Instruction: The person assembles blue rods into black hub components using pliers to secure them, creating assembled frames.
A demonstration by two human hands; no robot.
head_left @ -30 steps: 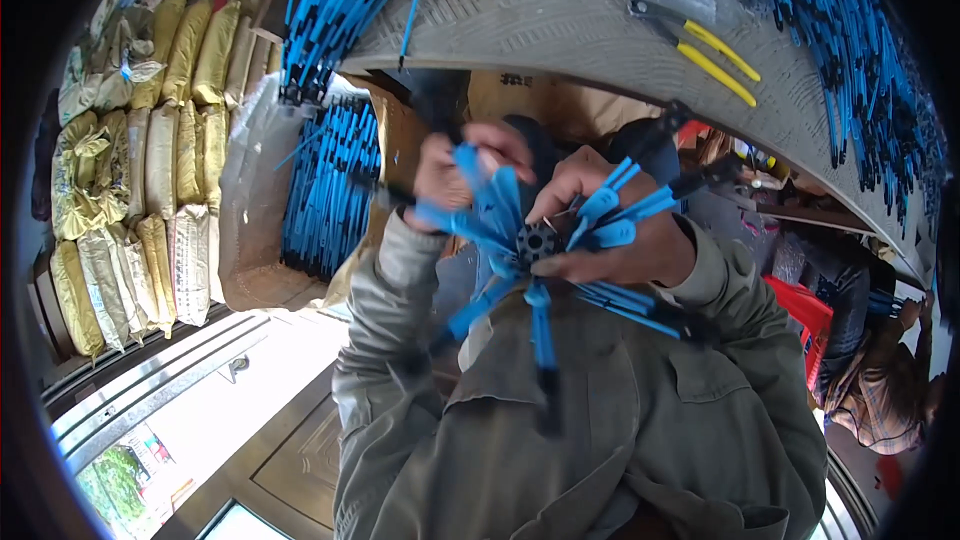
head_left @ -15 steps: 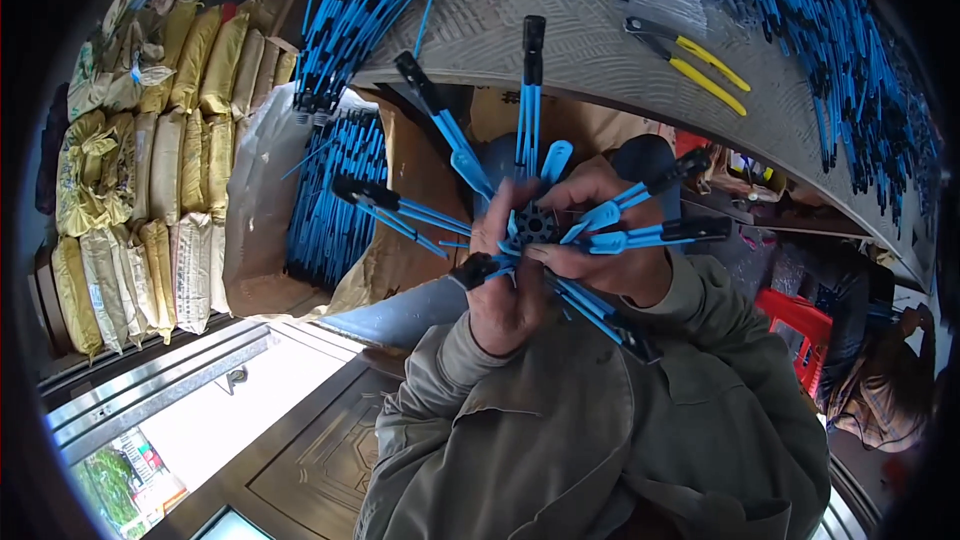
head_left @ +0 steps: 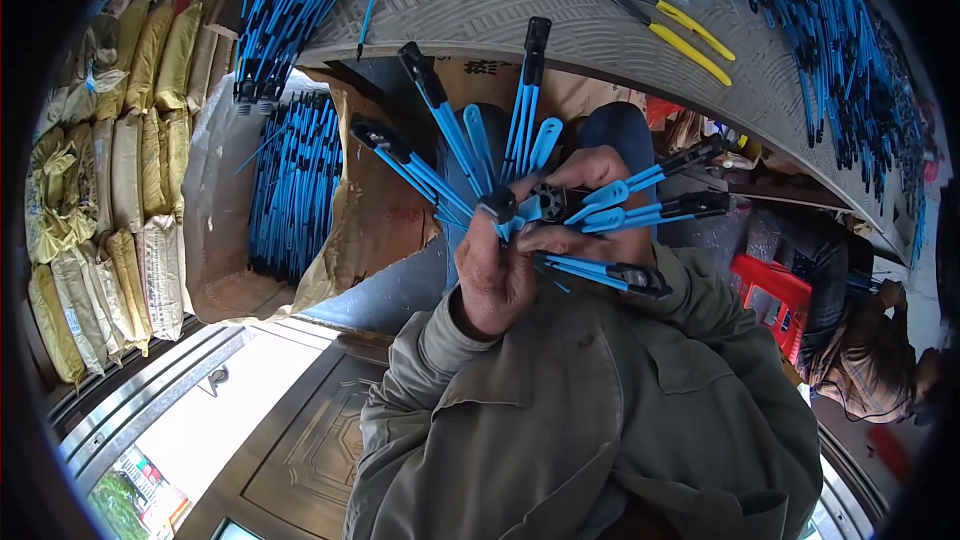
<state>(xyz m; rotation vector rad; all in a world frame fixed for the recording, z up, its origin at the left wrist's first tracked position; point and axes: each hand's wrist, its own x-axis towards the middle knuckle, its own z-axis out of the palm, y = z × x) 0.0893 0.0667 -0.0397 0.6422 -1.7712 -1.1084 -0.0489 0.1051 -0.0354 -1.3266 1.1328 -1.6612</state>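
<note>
Between my two hands sits a round black hub (head_left: 550,202) with holes in its face. Paired blue rods with black ends (head_left: 447,125) and short blue loop-tipped pieces (head_left: 545,145) fan out around it. My left hand (head_left: 487,275) pinches the hub's left side, where the bases of several rods gather. One black end (head_left: 498,205) stands just over its fingertips. My right hand (head_left: 625,245) curls around the hub's right side, thumb at the near edge and fingers at the far edge. Some fingertips are hidden behind the rods.
A grey worktable (head_left: 480,20) curves across the far side, bearing yellow-handled pliers (head_left: 690,45) and blue rod bundles (head_left: 855,90). At left an open carton (head_left: 215,200) holds more blue rods, beside stacked sacks (head_left: 120,170). A red stool (head_left: 775,295) and a seated person are at right.
The black end by my left hand has risen toward the hub. The near rod pair has swung right, and the left rods have turned upward. The whole view has shifted slightly.
</note>
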